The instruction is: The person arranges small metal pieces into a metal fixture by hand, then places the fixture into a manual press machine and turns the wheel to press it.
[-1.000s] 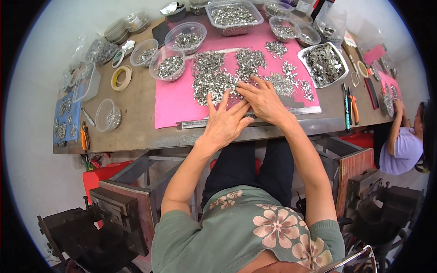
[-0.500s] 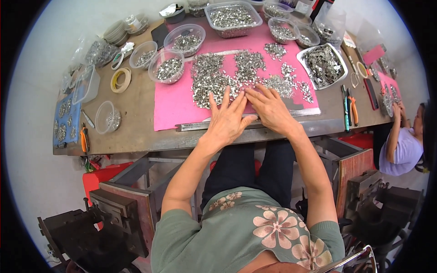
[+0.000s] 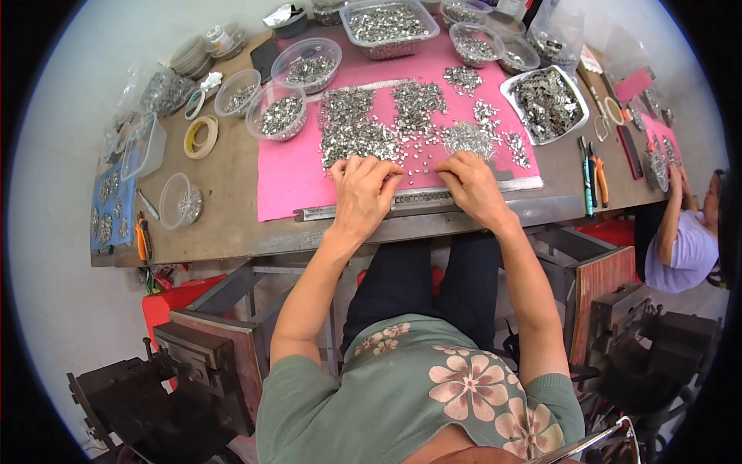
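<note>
Pink mat [image 3: 290, 182], left hand [image 3: 362, 193] and right hand [image 3: 477, 189], fingers curled, pinch closure indiscernible, silver pieces [image 3: 418, 108] at their twelve o'clock, metal strip [image 3: 423, 199] at six

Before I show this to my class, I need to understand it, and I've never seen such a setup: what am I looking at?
No robot here: these are a person's own bare hands, the left hand and the right hand. Every picture comes from the left of two fisheye cameras worn on the head, looking down, so straight edges bend near the rim.

On the table lies a pink mat with heaps of small silvery pieces. A slotted metal bar lies along its near edge. Around it are clear tubs, a white tray, a tape roll and pliers. At the far right sits another person.

Both hands have their fingers bent down near loose pieces; whether either holds one is too small to tell.
</note>
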Demonstrator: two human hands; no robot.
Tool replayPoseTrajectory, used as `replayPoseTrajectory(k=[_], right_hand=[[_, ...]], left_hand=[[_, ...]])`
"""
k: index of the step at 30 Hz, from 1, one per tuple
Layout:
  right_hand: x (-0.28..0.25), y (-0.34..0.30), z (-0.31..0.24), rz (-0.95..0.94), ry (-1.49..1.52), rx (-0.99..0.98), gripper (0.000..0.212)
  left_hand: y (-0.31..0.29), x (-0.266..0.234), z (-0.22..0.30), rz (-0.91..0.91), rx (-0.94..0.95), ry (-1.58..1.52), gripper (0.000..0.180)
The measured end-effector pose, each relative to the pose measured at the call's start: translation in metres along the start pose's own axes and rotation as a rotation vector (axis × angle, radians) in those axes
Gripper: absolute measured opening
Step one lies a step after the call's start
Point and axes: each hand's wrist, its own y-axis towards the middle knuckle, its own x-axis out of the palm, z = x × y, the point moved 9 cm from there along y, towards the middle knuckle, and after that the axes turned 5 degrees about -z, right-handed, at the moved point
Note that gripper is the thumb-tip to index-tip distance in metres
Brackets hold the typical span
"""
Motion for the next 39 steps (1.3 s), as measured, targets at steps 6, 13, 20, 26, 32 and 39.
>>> replayPoseTrajectory(k=[6,13,20,26,32,39], right_hand=[[0.013,0.011,-0.008,0.101,-0.037,-0.044,0.009],[0.022,0.015,-0.002,0.043,-0.05,0.039,0.009],[0.023,0.033,0.0,0.17,-0.119,0.023,0.008],[0.03,0.04,-0.002,0.1,-0.205,0.022,0.011],[0.012,0.028,-0.009,0.026,-0.043,-0.029,0.01],[0.002,-0.014,-0.026,-0.009,0.054,-0.108,0.013]], left_hand=[[0.009,0.016,0.003,-0.076,-0.017,0.009,0.007],[0.007,0.022,0.003,-0.152,0.041,0.042,0.007],[0.009,0.024,-0.001,-0.207,0.04,0.013,0.005],[0.007,0.016,0.004,-0.178,0.099,0.071,0.004],[0.006,0.021,-0.005,-0.251,-0.01,0.0,0.006],[0.004,0.018,0.003,-0.198,0.041,0.033,0.007]])
